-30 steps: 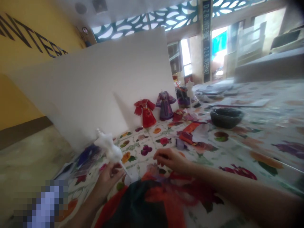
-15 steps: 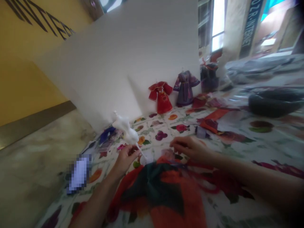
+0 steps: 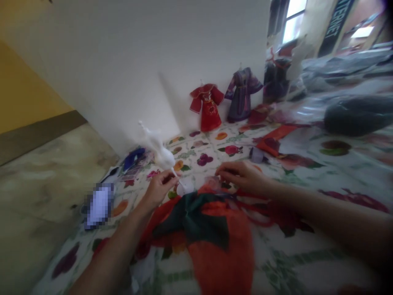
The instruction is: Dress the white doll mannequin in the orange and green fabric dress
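Observation:
A small white mannequin (image 3: 162, 153) leans to the left on its thin stem, above a round pale base (image 3: 185, 187). The fingers of my left hand (image 3: 159, 186) are closed round the stem. To the right, my right hand (image 3: 238, 174) is low over the cloth with its fingers bent together; anything between them is too blurred to make out. By its fingertips lies a small translucent pinkish thing (image 3: 212, 182). Nearer to me spreads an orange garment (image 3: 222, 262) with a dark green part (image 3: 196, 217) and red straps.
Against a white board (image 3: 123, 73) stand a red doll dress (image 3: 210, 108) and a purple doll robe (image 3: 241, 96). A blue item (image 3: 134, 159) and a blurred-out object (image 3: 98, 205) lie left. Plastic-wrapped bundles (image 3: 356, 114) and an orange-red ribbon (image 3: 276, 137) are right.
The view has tilted down, so most things appear higher in the picture. Both hands keep about the same places beside the mannequin and the garment.

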Demonstrator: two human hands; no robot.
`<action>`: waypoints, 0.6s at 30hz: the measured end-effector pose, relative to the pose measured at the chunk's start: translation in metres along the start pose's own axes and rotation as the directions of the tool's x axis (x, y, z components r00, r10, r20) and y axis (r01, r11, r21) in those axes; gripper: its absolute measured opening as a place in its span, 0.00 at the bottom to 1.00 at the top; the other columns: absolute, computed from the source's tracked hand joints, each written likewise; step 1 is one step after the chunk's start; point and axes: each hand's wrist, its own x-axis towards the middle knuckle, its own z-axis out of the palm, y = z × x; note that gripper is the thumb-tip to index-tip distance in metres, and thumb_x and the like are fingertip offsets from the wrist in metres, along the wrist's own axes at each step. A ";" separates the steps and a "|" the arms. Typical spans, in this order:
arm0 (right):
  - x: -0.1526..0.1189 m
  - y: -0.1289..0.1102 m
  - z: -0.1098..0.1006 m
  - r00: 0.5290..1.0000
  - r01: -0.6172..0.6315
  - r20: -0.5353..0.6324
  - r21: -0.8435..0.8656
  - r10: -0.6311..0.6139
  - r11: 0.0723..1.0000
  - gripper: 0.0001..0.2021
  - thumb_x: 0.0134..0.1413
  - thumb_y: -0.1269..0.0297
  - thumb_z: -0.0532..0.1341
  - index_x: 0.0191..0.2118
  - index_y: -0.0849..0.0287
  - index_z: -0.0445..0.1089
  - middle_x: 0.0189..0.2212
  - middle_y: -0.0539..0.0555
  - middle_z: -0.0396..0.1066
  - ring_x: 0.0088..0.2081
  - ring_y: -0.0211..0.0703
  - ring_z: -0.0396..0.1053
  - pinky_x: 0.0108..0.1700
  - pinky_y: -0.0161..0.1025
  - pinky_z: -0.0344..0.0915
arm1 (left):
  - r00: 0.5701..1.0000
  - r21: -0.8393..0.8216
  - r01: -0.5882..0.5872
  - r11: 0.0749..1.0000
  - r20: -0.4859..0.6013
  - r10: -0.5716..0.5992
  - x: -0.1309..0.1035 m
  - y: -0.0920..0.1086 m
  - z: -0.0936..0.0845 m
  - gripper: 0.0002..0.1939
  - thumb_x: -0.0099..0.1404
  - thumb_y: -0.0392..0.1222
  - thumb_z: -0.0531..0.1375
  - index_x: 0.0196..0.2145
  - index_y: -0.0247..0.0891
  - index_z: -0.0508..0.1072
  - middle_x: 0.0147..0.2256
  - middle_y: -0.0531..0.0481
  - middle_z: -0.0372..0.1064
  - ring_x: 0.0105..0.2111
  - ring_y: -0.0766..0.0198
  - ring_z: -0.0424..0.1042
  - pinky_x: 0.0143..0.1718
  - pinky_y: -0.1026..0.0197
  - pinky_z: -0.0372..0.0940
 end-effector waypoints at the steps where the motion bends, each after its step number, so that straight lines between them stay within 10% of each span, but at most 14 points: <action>1: 0.000 -0.001 0.000 1.000 -0.005 0.001 -0.005 0.005 1.000 0.11 0.62 0.59 0.55 0.39 0.57 0.73 0.30 0.53 0.75 0.31 0.42 0.72 0.33 0.38 0.66 | 1.000 0.001 -0.004 1.000 -0.002 0.004 0.000 0.000 0.000 0.14 0.57 0.47 0.65 0.37 0.35 0.77 0.29 0.52 0.71 0.30 0.65 0.69 0.36 0.63 0.63; 18: -0.012 -0.022 0.009 0.969 0.186 0.177 -0.073 -0.171 0.980 0.10 0.63 0.62 0.57 0.45 0.57 0.74 0.39 0.54 0.76 0.39 0.41 0.73 0.41 0.38 0.67 | 1.000 0.140 0.013 0.990 -0.014 -0.011 -0.019 0.008 -0.006 0.15 0.58 0.49 0.64 0.40 0.37 0.73 0.35 0.49 0.72 0.34 0.62 0.72 0.37 0.60 0.66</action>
